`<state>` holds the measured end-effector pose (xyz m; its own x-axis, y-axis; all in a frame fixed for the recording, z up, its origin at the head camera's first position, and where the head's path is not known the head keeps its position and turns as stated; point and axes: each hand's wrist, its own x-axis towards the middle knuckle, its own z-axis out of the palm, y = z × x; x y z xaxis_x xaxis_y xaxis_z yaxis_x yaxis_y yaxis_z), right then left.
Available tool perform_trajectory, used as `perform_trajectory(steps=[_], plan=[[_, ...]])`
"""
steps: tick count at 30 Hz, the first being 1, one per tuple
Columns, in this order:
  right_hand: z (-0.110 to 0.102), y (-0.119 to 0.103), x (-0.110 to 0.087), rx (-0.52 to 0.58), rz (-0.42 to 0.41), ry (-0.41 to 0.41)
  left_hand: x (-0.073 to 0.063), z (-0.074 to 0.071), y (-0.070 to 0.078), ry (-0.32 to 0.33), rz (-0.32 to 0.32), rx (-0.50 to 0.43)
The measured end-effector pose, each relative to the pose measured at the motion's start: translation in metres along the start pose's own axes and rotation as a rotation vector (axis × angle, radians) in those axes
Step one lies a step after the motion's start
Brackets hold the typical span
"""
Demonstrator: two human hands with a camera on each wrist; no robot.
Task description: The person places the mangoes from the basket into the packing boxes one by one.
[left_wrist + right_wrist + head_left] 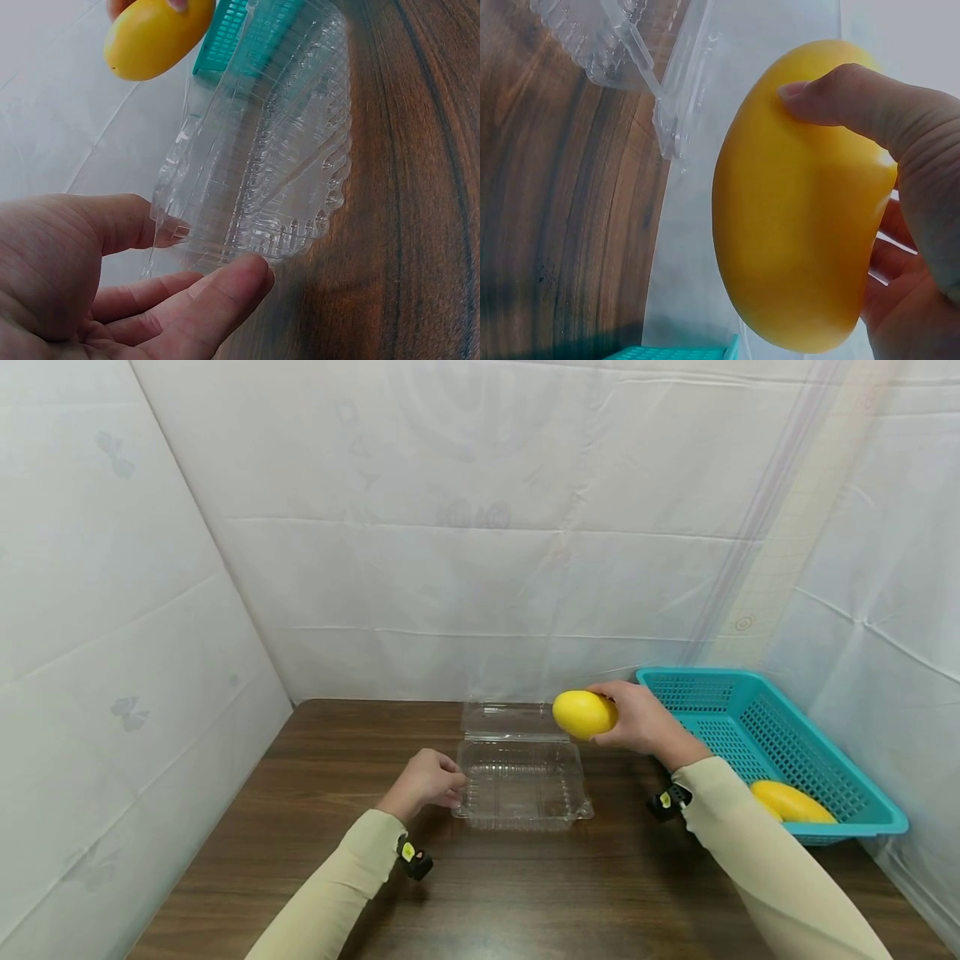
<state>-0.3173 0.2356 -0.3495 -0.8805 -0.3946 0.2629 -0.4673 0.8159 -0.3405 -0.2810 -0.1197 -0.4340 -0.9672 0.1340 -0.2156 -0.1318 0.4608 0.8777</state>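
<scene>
Yellow fruit: being held up off the table [300, 802], hanging in the air just right of the clear container's lid as the head view is showing it; one rounded end is pointing left, clear of the fingertips.
Right hand [641, 722]: gripping the yellow fruit [585, 714]; thumb is pressing on one face toward one end, other fingers are lying behind it, most of the fruit is showing beyond them.
Left hand [429, 783]: pinching the clear container at its left side, near the front left corner; thumb and fingers are sitting either side of the plastic, narrow gap.
Clear container [521, 785]: standing open on the table, base toward the front edge, lid [517, 718] folding back toward the far edge.
Teal basket [825, 760]: sitting at the table's far right corner, right of the container, well apart from it.
Basket fruit [795, 802]: lying at the basket's near end; another yellow piece is showing beside it, partly hiding behind the right sleeve [765, 860].
White sheeting [450, 568]: hanging behind the table's far edge and along both sides.
</scene>
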Motion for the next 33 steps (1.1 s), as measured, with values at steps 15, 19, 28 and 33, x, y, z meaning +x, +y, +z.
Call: perform_trajectory(steps=[15,19,28,33], plan=[[0.012,-0.008,0.004,0.000,-0.031,-0.007,-0.001,0.000,-0.001,-0.002,-0.003,0.001],[0.013,-0.011,0.004,0.002,-0.035,-0.008,-0.002,0.000,0.000,0.001,-0.009,-0.003],[0.018,-0.016,0.005,0.000,-0.043,-0.025,-0.002,0.000,0.001,-0.005,-0.006,-0.012],[0.022,-0.019,0.006,0.002,-0.057,-0.034,-0.003,0.000,0.001,0.000,-0.002,-0.008]])
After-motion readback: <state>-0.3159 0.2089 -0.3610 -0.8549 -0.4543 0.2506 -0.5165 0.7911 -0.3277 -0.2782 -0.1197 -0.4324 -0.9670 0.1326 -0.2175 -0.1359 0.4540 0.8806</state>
